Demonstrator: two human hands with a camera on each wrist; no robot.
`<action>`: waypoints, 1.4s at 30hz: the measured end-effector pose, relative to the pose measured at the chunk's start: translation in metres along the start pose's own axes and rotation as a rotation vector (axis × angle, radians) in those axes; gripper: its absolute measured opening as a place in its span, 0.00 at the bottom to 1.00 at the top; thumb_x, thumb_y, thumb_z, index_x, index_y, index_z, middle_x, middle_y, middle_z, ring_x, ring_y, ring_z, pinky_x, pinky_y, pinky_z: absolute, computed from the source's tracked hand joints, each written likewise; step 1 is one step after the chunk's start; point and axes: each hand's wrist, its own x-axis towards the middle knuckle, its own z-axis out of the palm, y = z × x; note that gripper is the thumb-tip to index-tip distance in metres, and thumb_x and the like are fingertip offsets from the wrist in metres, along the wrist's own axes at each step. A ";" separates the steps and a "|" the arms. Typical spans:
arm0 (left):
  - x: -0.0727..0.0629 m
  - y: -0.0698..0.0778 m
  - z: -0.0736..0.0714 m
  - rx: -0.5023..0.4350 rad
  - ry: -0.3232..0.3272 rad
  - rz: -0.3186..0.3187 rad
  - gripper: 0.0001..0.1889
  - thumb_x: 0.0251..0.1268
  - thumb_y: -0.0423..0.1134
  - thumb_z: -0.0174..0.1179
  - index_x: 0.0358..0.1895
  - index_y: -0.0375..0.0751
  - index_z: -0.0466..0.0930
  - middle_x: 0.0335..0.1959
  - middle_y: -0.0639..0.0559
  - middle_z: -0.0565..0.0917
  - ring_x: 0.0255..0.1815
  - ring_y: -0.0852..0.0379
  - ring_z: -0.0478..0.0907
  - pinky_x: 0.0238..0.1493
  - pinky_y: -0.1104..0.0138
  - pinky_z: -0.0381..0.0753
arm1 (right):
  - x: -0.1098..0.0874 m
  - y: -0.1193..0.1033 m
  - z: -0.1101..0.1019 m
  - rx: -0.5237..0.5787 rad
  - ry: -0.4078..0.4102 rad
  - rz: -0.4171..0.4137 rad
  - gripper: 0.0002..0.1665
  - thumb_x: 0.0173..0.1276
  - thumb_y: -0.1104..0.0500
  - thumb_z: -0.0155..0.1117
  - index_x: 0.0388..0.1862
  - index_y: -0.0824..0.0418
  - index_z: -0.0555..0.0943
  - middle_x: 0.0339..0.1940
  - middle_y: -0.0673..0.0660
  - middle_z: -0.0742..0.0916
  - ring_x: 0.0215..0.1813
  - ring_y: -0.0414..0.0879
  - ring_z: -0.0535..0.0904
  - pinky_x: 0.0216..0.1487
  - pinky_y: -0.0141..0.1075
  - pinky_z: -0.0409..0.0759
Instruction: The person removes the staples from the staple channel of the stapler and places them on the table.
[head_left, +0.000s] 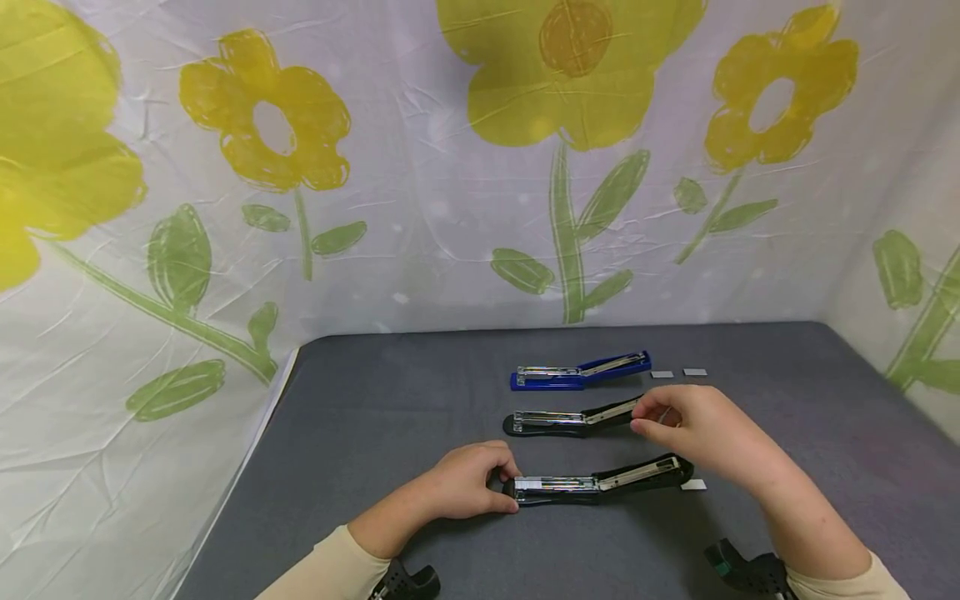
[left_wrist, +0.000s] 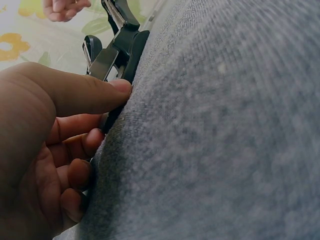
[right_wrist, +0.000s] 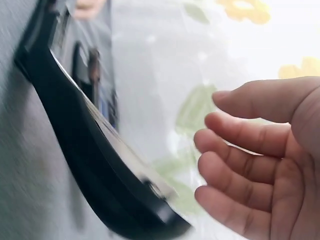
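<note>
The front black stapler (head_left: 558,490) lies unfolded on the table, its top arm bent back to the right. My left hand (head_left: 471,481) pinches the left end of its base between thumb and fingers, as the left wrist view shows too. Over that stapler's raised arm, my right hand (head_left: 701,429) hovers with loosely bent fingers (right_wrist: 235,175) and nothing between them. In the head view its fingertips overlap the right end of the middle black stapler (head_left: 551,422); contact cannot be made out. Behind stands an unfolded blue stapler (head_left: 551,383).
Two staple strips (head_left: 694,372) lie to the right of the blue stapler. Another staple strip (head_left: 693,484) is beside the front stapler's right end. The grey table (head_left: 375,400) meets a flower-printed curtain (head_left: 405,208) at the back and sides.
</note>
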 end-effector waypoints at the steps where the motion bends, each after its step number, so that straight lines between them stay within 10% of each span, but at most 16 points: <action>1: -0.001 0.000 0.000 0.001 0.001 -0.003 0.13 0.54 0.44 0.79 0.37 0.55 0.83 0.33 0.68 0.74 0.33 0.68 0.71 0.40 0.71 0.72 | 0.001 -0.004 0.004 0.017 -0.002 -0.008 0.06 0.72 0.53 0.70 0.43 0.53 0.87 0.34 0.44 0.86 0.34 0.40 0.80 0.34 0.38 0.77; 20: -0.002 -0.002 -0.002 0.009 -0.002 -0.019 0.12 0.54 0.45 0.79 0.37 0.55 0.84 0.32 0.68 0.75 0.33 0.67 0.72 0.38 0.71 0.71 | 0.031 -0.034 0.096 -0.002 -0.164 -0.263 0.02 0.68 0.58 0.73 0.35 0.52 0.91 0.30 0.37 0.82 0.31 0.32 0.73 0.32 0.33 0.74; 32: 0.000 0.000 -0.001 0.014 -0.006 -0.019 0.12 0.54 0.45 0.79 0.37 0.55 0.83 0.32 0.68 0.74 0.33 0.67 0.72 0.37 0.71 0.70 | 0.024 -0.041 0.103 -0.059 -0.175 -0.231 0.05 0.67 0.59 0.72 0.30 0.52 0.91 0.24 0.37 0.80 0.25 0.31 0.70 0.28 0.32 0.70; 42: -0.001 0.001 -0.002 0.005 -0.010 -0.029 0.12 0.54 0.45 0.79 0.37 0.55 0.84 0.32 0.67 0.75 0.33 0.67 0.72 0.38 0.71 0.71 | 0.019 -0.046 0.116 0.128 -0.109 0.019 0.04 0.63 0.61 0.75 0.28 0.55 0.89 0.22 0.42 0.83 0.24 0.38 0.74 0.26 0.34 0.72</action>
